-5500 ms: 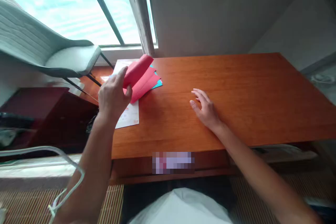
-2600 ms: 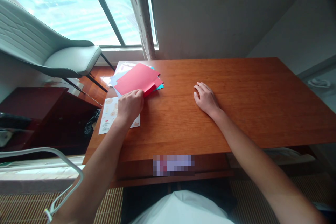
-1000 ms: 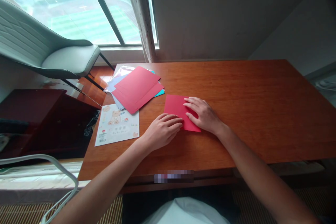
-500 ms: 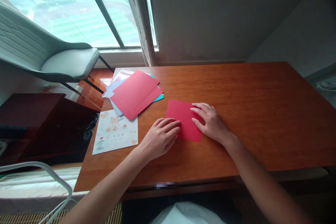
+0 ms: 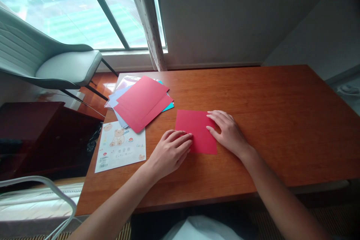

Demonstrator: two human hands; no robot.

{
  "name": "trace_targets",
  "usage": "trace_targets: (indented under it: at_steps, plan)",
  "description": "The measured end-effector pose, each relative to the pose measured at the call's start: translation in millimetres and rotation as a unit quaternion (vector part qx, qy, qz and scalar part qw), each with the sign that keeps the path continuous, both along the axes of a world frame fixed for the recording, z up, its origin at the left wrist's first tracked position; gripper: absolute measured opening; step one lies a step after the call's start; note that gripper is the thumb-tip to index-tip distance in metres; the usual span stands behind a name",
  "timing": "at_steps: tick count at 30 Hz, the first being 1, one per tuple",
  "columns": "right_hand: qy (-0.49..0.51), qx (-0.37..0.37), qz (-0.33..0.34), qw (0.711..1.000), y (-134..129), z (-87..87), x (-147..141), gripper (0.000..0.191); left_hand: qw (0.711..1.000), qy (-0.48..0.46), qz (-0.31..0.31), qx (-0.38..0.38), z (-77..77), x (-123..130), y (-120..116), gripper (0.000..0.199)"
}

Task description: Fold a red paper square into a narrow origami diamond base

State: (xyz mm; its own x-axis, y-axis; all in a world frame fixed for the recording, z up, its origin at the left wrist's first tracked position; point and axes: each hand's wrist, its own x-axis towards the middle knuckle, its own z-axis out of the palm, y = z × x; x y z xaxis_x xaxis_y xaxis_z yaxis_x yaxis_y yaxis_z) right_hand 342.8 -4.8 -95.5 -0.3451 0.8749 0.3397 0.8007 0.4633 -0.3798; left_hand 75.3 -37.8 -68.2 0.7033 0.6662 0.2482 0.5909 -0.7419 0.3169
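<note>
A square sheet of red paper lies flat on the wooden table in front of me. My left hand rests over its lower left edge, fingers stretched out and lying on the sheet. At the right edge is my right hand, thumb and fingers apart, with the fingertips on the paper. Neither hand grips anything. The left corner nearest me is hidden under my left hand.
Left of the sheet lies a pile of red papers over blue and lilac ones. Below it is a white bear-print sheet. The wooden table stretches right. A pale chair stands beyond the left edge, near the window.
The red square has turned slightly, so its top edge lies more level. Both hands stay on it, nearly unmoved. My view has shifted a little.
</note>
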Motion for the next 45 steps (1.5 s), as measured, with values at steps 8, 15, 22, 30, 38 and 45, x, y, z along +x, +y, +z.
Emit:
trace_targets:
  at_steps: [8,15,22,30,38,45]
  plan:
    - [0.100,-0.049,0.022,0.994,-2,10.5,-5,0.035,0.999,-0.007,-0.041,-0.029,4.8,0,0,0.030]
    - [0.244,-0.190,-0.054,0.949,-5,20.5,-1,0.045,0.998,-0.014,-0.033,-0.045,4.0,1,1,0.033]
    - [0.191,-0.150,-0.078,0.967,-3,11.5,-5,0.055,0.998,-0.013,-0.035,-0.043,2.3,-1,0,0.034]
    - [0.196,-0.146,-0.086,0.966,-1,6.5,-4,0.050,0.999,-0.035,0.002,-0.039,-2.5,-3,1,0.033]
    - [0.202,-0.173,-0.057,0.962,-1,14.6,-4,0.014,0.998,-0.044,0.015,-0.040,-5.1,-3,2,0.032]
    - [0.214,-0.185,-0.060,0.957,-1,16.9,-3,0.018,0.998,-0.042,0.017,-0.045,-3.5,-3,2,0.030]
